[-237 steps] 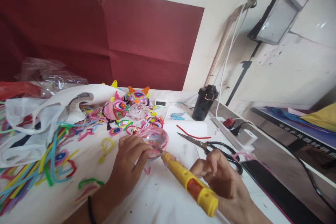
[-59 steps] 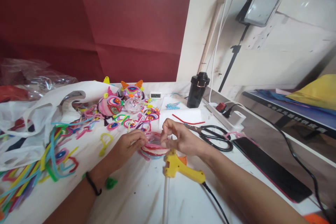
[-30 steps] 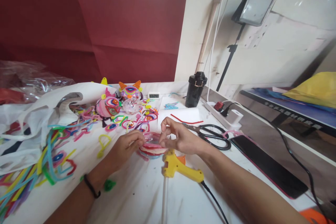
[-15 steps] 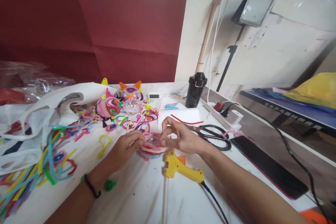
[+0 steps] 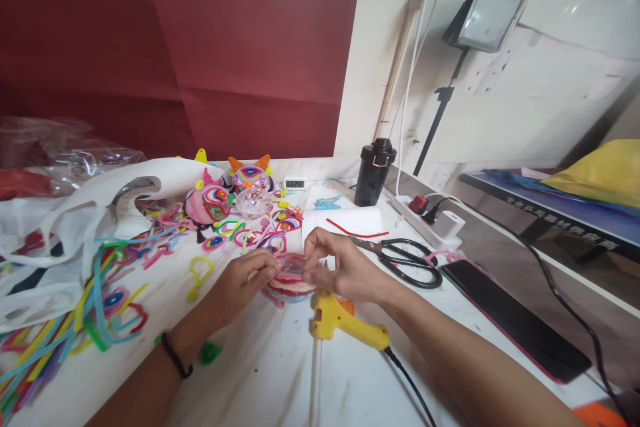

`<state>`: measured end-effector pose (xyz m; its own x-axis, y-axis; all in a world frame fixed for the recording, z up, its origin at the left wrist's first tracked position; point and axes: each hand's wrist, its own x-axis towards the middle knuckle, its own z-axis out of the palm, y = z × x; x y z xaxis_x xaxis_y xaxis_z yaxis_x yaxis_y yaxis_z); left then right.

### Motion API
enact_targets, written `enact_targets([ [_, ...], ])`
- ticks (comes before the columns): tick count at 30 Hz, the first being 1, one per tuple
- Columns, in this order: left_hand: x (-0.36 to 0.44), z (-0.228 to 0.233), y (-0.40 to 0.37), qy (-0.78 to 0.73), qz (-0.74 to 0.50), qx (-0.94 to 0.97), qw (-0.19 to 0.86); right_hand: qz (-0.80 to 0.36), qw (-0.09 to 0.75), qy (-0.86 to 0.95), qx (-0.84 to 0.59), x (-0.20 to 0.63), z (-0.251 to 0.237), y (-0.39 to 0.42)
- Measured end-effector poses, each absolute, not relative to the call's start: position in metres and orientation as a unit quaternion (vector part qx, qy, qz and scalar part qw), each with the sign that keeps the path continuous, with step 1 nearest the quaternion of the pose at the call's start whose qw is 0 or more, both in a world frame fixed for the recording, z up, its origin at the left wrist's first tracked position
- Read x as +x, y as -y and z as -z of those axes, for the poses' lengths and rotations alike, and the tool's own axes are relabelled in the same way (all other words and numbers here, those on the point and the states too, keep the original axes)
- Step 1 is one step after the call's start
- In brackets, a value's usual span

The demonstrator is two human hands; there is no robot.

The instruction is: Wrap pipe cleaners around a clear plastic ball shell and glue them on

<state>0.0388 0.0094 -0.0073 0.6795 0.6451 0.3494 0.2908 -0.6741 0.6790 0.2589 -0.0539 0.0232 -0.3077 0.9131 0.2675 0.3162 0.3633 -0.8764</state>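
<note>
The right grip (image 5: 345,267) is hiding the bowl's (image 5: 293,285) right rim, the left grip (image 5: 247,275) its left. Frame edges are cutting off the lamp (image 5: 495,3), red sheet (image 5: 250,47) and cord (image 5: 410,379). Whether fingertips (image 5: 309,274) are pinching anything isn't showing.

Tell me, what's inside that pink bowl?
Inside the bowl, its clear, shiny inner surface shows. Its bottom is hidden by its near side; the right hand covers its right edge.

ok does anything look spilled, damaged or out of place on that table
No clear spill or damage. A red strip lies by itself beyond the scissors, away from the coloured strips heaped at left. The glue gun looks awkwardly placed, its front end close to the right hand.
</note>
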Motion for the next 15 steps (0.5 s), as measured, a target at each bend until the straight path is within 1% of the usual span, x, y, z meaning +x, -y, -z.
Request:
enact_targets([
  [5, 0.041, 0.005, -0.006, -0.269, -0.302, 0.869, 0.284, -0.386, 0.410, 0.706, -0.430, 0.258, -0.023, 0.053],
  [11, 0.047, 0.001, 0.002, -0.230, -0.373, 0.879, 0.189, -0.410, 0.411, 0.689, -0.434, 0.259, -0.020, 0.051],
  [15, 0.048, 0.002, 0.004, -0.192, -0.387, 0.889, 0.149, -0.401, 0.421, 0.694, -0.424, 0.261, -0.018, 0.050],
])
